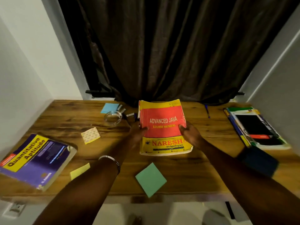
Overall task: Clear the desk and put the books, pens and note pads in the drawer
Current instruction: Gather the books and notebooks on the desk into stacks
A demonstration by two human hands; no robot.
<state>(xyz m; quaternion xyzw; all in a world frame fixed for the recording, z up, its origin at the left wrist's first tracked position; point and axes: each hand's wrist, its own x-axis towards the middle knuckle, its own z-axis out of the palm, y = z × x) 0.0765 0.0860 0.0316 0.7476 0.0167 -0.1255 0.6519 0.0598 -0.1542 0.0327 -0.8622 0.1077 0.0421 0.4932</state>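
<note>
Both hands grip a thick red-and-yellow "Advanced Java" paperback book (164, 127) over the wooden desk (65, 120); the left hand (138, 132) clasps its left edge, thumb on the cover; the right hand (191, 133) clasps the right edge likewise; a clear glass ashtray (112, 118) sits just left of the left hand; a green square note pad (151, 179) lies nearer the person, between the forearms; a purple "Quantitative Aptitude" book (37, 161) rests far left.

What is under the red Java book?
Both hands hold the Java book, left hand and right hand. Its front edge is near the desk. Anything beneath is hidden.
</note>
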